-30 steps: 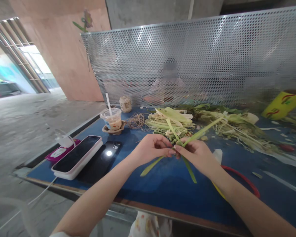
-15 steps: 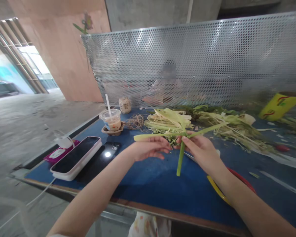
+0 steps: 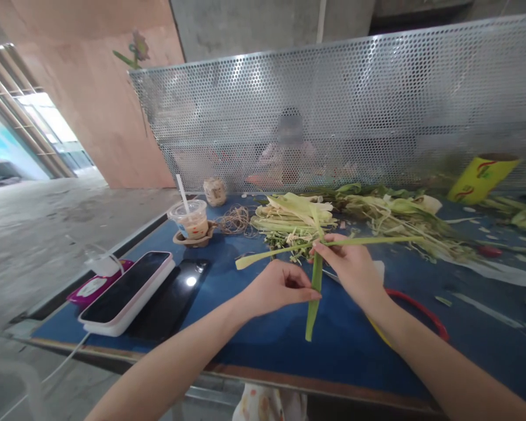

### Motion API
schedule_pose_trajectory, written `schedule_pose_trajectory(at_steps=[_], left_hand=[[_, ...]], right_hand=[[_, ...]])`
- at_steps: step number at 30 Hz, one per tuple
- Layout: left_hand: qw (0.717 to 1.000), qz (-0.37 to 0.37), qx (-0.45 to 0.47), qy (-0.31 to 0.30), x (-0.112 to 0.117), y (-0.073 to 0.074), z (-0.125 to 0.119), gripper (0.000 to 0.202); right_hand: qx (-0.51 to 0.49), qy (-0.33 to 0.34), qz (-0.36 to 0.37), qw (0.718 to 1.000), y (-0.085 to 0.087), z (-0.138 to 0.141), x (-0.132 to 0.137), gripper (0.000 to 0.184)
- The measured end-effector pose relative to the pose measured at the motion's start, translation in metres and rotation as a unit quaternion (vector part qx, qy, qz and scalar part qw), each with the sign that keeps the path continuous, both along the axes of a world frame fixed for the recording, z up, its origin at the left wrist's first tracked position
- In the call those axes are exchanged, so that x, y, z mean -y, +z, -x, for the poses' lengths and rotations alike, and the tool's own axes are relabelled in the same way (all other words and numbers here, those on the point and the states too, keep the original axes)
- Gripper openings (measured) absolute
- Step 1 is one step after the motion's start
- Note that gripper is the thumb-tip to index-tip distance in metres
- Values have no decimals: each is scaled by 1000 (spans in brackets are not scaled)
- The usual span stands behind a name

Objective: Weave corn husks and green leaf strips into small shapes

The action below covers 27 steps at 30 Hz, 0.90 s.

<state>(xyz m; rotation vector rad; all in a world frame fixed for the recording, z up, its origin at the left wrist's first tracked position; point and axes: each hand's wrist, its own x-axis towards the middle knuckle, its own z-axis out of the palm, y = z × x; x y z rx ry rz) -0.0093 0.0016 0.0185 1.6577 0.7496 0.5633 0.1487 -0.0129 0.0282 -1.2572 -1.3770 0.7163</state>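
Two long green leaf strips cross over the blue table. My right hand pinches them where they cross, at the horizontal strip that runs left and right. My left hand is closed with its fingertips on the vertical strip, which hangs down toward the table's front edge. Behind the hands lies a pile of pale green leaves and husks.
A phone in a white case and a black phone lie at the left. A plastic cup with a straw, a twine coil, red scissor handles and a yellow container are on the table. A person sits behind the perforated metal screen.
The strips turned from an X to a cross, one now hanging straight down. My left hand let go of the crossing, dropped lower and took the vertical strip. The view shifted slightly.
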Motion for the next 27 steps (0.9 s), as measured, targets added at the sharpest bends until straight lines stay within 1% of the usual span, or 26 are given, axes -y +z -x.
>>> schedule_pose_trajectory(at_steps=[3,5,7,10,11,13,16,18,20,23,25,27], left_hand=[[1000,11,5,-21,5,0,-1,22],[1000,9,-1,-19,7,1,-2,22],[1000,-18,7,19,9,3,-3,24],[986,-83,89,115,10,9,-4,23],[978,-94,119,140,10,10,-4,22],[969,-85,160,166,8,11,-4,23],[960,-36,221,169,5,7,-7,36],[952,6,260,163,4,4,-10,45],[948,37,277,153,3,2,-13,48],[949,45,279,138,3,1,-16,39],[950,44,278,136,4,1,-16,30],[954,43,267,132,4,1,-14,28]], right_hand=[[-41,11,18,999,-1,-1,-1,26],[-94,25,30,995,-2,-1,-3,26],[-143,48,25,988,-4,-1,-4,25],[-191,94,-4,977,-8,-1,-5,26],[-199,115,-7,973,-9,0,-5,29],[-201,155,0,967,-12,1,-5,37],[-151,177,-1,973,-16,4,-4,41],[-90,167,-10,982,-19,7,-3,43],[-28,143,-25,989,-21,9,-2,46],[25,112,-40,993,-23,9,-1,51],[33,115,-34,992,-23,8,0,54],[43,130,-29,990,-21,6,0,54]])
